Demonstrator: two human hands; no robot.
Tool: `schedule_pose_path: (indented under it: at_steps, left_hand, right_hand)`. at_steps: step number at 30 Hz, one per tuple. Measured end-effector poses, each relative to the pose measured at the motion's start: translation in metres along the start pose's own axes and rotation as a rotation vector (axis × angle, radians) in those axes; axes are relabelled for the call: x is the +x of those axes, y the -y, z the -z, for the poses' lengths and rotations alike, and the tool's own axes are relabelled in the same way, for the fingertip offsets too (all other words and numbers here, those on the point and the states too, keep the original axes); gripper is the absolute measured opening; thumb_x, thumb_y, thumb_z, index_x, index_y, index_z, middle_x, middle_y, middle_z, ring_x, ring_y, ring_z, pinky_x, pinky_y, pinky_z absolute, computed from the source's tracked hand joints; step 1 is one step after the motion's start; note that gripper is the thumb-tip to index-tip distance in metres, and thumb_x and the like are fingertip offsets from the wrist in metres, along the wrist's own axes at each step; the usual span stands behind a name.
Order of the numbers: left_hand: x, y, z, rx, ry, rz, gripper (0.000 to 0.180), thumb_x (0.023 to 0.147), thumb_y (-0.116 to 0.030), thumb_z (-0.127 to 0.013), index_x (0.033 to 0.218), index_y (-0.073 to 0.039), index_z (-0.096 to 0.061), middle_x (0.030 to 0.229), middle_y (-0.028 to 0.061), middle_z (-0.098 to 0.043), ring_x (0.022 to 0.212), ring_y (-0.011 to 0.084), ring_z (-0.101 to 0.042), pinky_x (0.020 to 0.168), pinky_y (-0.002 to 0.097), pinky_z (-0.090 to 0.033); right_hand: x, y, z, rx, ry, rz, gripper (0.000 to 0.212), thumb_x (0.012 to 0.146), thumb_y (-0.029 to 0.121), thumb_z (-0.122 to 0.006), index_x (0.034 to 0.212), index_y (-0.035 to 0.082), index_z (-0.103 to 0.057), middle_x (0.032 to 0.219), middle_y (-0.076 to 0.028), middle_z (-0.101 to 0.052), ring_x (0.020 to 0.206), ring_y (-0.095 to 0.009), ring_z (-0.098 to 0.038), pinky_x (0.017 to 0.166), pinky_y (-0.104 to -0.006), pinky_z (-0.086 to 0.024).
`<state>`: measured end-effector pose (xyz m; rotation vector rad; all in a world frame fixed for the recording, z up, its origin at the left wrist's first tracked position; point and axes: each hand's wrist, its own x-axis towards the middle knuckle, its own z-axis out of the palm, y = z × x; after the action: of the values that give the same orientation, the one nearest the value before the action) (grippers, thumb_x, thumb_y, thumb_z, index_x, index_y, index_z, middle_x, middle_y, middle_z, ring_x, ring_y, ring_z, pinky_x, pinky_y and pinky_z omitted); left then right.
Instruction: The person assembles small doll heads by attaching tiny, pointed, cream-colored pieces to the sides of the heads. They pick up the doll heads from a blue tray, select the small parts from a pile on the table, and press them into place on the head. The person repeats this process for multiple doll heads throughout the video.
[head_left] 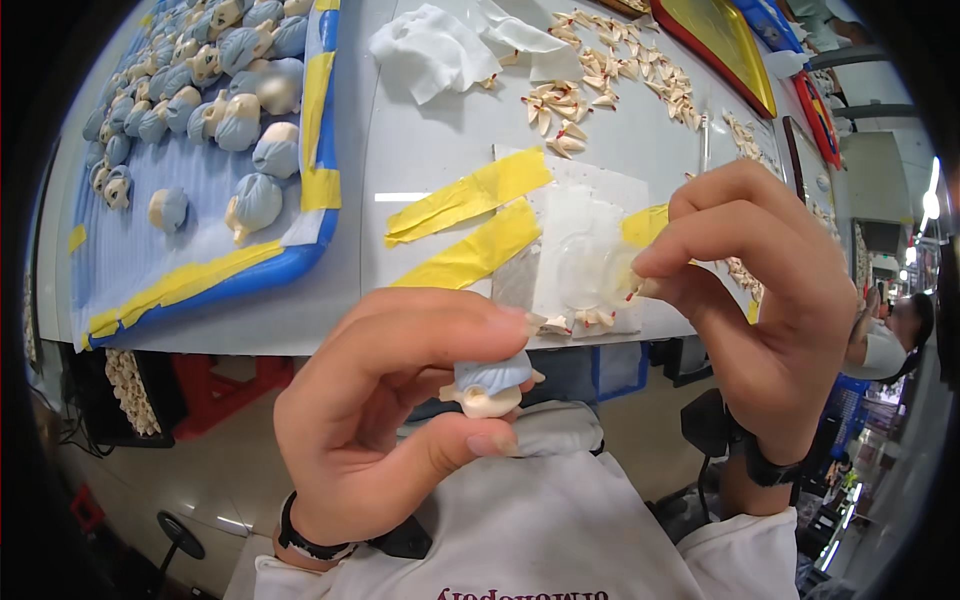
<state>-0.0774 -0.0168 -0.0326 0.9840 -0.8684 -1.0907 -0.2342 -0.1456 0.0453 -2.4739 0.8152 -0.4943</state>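
My left hand point(365, 420) is closed around a small figurine head point(490, 385) with blue moulded hair and cream skin, held between thumb and fingertips just off the table's front edge. With thumb and forefinger, my right hand point(765, 270) pinches a tiny cream pointed piece point(645, 288) with a red tip, mostly hidden by the fingers. The right fingertips hover at the edge of a clear, glossy patch point(585, 262) on a white sheet point(625, 182) taped down with yellow tape point(470, 195). A few similar cream pieces point(595, 318) lie at the sheet's front edge.
A blue-rimmed tray point(325, 120) at the left holds many blue-haired heads on a ribbed liner. Loose red-tipped pieces point(610, 70) are scattered at the back beside crumpled white tissue point(430, 50). A yellow-and-red tray point(720, 45) lies back right. Another person point(890, 335) sits far right.
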Motion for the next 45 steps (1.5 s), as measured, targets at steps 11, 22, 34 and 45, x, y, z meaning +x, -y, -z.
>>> schedule_pose_path:
  at_steps: [11, 22, 34, 45]
  left_hand:
    - [0.003, -0.004, -0.007, -0.107, -0.081, 0.031, 0.053, 0.064, -0.018, -0.078, 0.103, 0.002, -0.050, 0.103, 0.0191, -0.052, 0.075, 0.0221, -0.061, 0.056, 0.0227, -0.051]
    - [0.003, -0.003, -0.004, 0.093, 0.128, -0.129, 0.049, 0.063, -0.013, -0.079, 0.101, 0.002, -0.051, 0.102, 0.0189, -0.050, 0.079, 0.0204, -0.057, 0.066, 0.0277, -0.049]
    - [0.000, -0.009, -0.013, 0.509, 0.081, -0.384, 0.039, 0.059, -0.010, -0.078, 0.091, 0.003, -0.060, 0.086, 0.0151, -0.060, 0.072, 0.0159, -0.050, 0.064, 0.0237, -0.038]
    - [0.002, -0.006, -0.005, 0.461, 0.059, -0.279, 0.049, 0.057, -0.014, -0.081, 0.096, 0.004, -0.055, 0.093, 0.0164, -0.053, 0.077, 0.0214, -0.057, 0.064, 0.0268, -0.048]
  right_hand:
    - [0.006, 0.005, -0.003, -0.171, 0.028, 0.052, 0.020, 0.053, -0.011, -0.061, 0.069, 0.001, -0.058, 0.072, -0.006, -0.049, 0.066, -0.018, -0.048, 0.059, -0.0255, -0.037]
    - [-0.021, 0.021, -0.003, 0.407, 0.002, -0.093, 0.015, 0.068, -0.002, -0.066, 0.075, 0.006, -0.056, 0.073, -0.006, -0.045, 0.066, -0.012, -0.042, 0.060, -0.0222, -0.034]
    - [-0.033, 0.016, -0.028, 0.353, -0.083, 0.161, 0.021, 0.066, -0.010, -0.058, 0.077, 0.007, -0.054, 0.073, -0.006, -0.050, 0.061, -0.012, -0.043, 0.054, -0.0226, -0.034]
    - [-0.014, 0.005, -0.004, 0.187, -0.130, 0.112, 0.013, 0.068, -0.004, -0.059, 0.077, 0.004, -0.055, 0.075, -0.005, -0.053, 0.066, -0.013, -0.047, 0.060, -0.0231, -0.038]
